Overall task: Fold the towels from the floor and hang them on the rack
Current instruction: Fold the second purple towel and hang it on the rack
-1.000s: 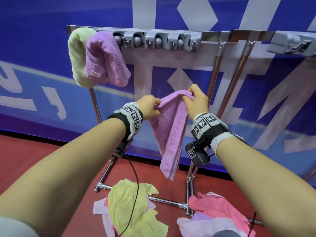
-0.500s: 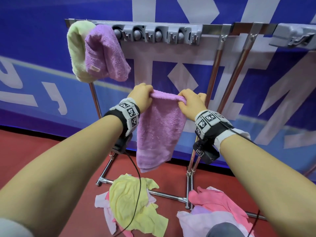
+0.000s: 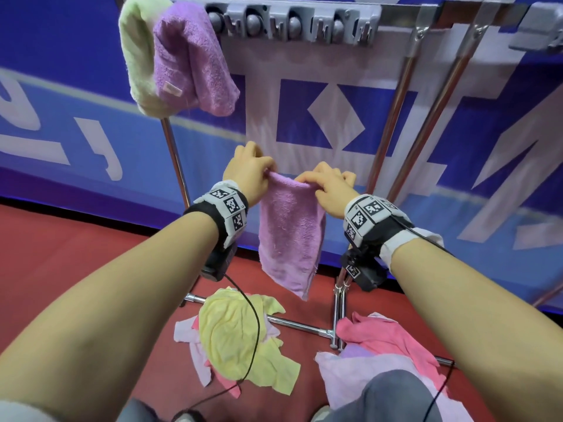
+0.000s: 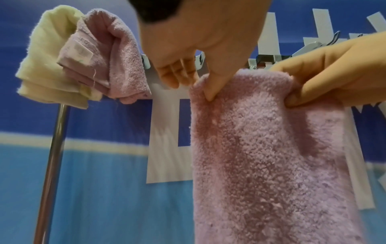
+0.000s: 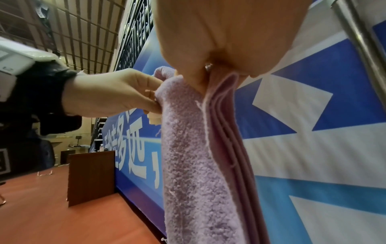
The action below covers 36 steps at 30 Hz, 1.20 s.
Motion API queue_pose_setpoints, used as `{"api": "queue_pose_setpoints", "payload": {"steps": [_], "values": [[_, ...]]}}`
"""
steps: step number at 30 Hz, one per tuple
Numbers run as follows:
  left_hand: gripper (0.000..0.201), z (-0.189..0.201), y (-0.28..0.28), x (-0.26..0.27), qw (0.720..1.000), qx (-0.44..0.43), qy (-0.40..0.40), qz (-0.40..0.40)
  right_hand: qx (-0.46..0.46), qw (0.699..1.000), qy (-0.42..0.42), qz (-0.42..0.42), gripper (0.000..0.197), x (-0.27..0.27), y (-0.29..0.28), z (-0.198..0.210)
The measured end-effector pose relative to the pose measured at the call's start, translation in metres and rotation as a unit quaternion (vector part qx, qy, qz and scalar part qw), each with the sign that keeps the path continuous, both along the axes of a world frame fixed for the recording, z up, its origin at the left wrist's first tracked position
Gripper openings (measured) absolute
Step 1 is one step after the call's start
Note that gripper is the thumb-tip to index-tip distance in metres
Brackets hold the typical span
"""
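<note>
Fingers [image 3: 307,179] of both hands pinch the folded purple towel [image 3: 289,236] by its top fold, long axis hanging vertical

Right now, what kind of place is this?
Likely a large indoor hall set up for recording, not a home: a printed blue banner as backdrop, a red sports-type floor, and a high gridded ceiling.

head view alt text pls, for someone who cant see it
Two hands, left hand and right hand, pinch the top corners of a folded purple towel hanging between them in front of a metal rack. A green towel and another purple towel hang on the rack's top left; crumpled yellow and pink towels lie on the red floor.
</note>
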<state>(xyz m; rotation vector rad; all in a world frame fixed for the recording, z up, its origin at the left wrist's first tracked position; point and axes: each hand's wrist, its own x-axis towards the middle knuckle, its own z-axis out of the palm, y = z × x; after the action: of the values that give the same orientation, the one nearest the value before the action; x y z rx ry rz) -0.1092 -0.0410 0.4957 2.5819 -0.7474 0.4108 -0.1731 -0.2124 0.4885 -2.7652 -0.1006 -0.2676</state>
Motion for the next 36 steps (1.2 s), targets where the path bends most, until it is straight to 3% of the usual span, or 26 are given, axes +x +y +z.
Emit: {"api": "queue_pose_setpoints", "payload": {"steps": [6,12,14,17,19,22,25,27,32,36], "values": [[0.024,0.0,-0.008,0.007,0.996,-0.075,0.041,-0.019,0.028,0.995,-0.09,0.021,0.061,0.008,0.014,0.0],[0.016,-0.012,-0.012,0.012,0.985,-0.157,0.041,-0.052,0.041,0.983,-0.176,0.032,0.047,0.009,0.016,-0.01],[0.013,-0.016,-0.014,0.008,0.978,-0.187,0.054,-0.076,0.085,0.978,-0.186,0.032,0.04,0.007,0.019,-0.016],[0.014,-0.018,-0.018,0.004,0.962,-0.235,0.097,-0.101,0.215,0.96,-0.179,0.023,0.02,0.007,0.02,-0.016],[0.017,-0.017,-0.019,0.004,0.941,-0.28,0.142,-0.126,0.258,0.951,-0.169,0.009,0.02,0.01,0.018,-0.015],[0.029,-0.014,-0.019,0.003,0.917,-0.332,0.18,-0.126,0.243,0.952,-0.185,0.012,0.013,0.014,0.014,-0.016],[0.027,-0.01,-0.022,0.001,0.896,-0.38,0.212,-0.093,0.231,0.954,-0.19,-0.02,0.007,0.015,0.014,-0.018],[0.028,-0.007,-0.025,-0.002,0.882,-0.382,0.26,-0.091,0.246,0.95,-0.186,-0.037,0.004,0.014,0.015,-0.02],[0.018,0.002,-0.024,-0.007,0.896,-0.334,0.268,-0.117,0.255,0.944,-0.206,-0.038,0.004,0.016,0.018,-0.021],[0.016,0.005,-0.021,-0.007,0.871,-0.381,0.299,-0.088,0.278,0.93,-0.239,-0.028,0.004,0.016,0.016,-0.018]]}}
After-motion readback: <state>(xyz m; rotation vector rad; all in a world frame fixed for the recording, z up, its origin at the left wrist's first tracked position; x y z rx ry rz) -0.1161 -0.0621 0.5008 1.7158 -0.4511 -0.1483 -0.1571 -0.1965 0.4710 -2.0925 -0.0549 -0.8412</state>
